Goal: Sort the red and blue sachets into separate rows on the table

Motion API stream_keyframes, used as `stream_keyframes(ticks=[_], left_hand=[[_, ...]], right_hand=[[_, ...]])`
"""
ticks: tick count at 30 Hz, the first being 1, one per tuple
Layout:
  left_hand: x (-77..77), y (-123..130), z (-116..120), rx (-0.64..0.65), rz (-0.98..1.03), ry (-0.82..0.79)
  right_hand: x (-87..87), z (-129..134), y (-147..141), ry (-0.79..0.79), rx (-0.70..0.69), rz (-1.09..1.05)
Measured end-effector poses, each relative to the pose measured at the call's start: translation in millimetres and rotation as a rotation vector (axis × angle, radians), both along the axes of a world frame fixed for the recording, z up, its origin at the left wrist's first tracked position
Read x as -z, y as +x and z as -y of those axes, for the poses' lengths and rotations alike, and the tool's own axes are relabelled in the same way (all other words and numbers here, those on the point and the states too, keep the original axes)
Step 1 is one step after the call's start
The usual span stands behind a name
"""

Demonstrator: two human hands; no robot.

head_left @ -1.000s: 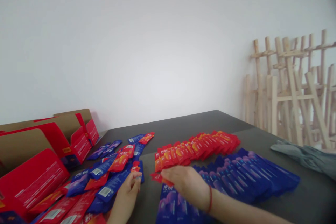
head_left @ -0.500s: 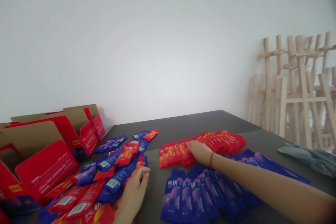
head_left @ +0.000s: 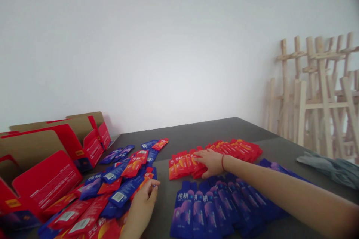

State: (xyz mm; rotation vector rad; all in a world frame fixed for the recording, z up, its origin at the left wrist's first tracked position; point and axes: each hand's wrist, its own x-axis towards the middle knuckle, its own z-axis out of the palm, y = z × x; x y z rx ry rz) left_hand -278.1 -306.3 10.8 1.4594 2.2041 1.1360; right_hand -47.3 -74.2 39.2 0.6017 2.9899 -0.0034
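Note:
My right hand (head_left: 210, 162) lies with its fingers spread over an overlapping row of red sachets (head_left: 179, 164), touching their tops. Just nearer to me, a fanned row of blue sachets (head_left: 183, 209) is partly covered by my right forearm. To the left, my left hand (head_left: 143, 205) rests by the right edge of a jumbled pile of red and blue sachets. Its fingers are curled, thumb close to the forefinger; whatever may be between them is hidden. In that pile a blue sachet (head_left: 120, 196) shows its barcode, and a red sachet (head_left: 132, 167) lies farther back.
Open red cardboard boxes (head_left: 47, 183) with brown insides stand at the left. Grey gloves (head_left: 328, 166) lie on the dark table (head_left: 207, 130) near its right side. Wooden easels (head_left: 322, 101) lean behind, against the white wall (head_left: 168, 44).
My right hand has shifted slightly left and nearer to me along the red row, its fingers more spread. My left hand stays in place.

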Motion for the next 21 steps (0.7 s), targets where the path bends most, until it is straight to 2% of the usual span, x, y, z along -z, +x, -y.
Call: stream_keyframes(ticks=[6,12,21], left_hand=[[4.2,0,0,0.007,0.045,0.002],[4.2,3,0,0.012,0.056,-0.019],[6.8,5,0,0.034,0.034,-0.025]], right_hand=[[-1.8,-4,-15,-0.024,-0.003,0.070],[0.4,-6,-16,0.070,-0.043,0.042],[2.2,-4,-17,0.128,-0.048,-0.011]])
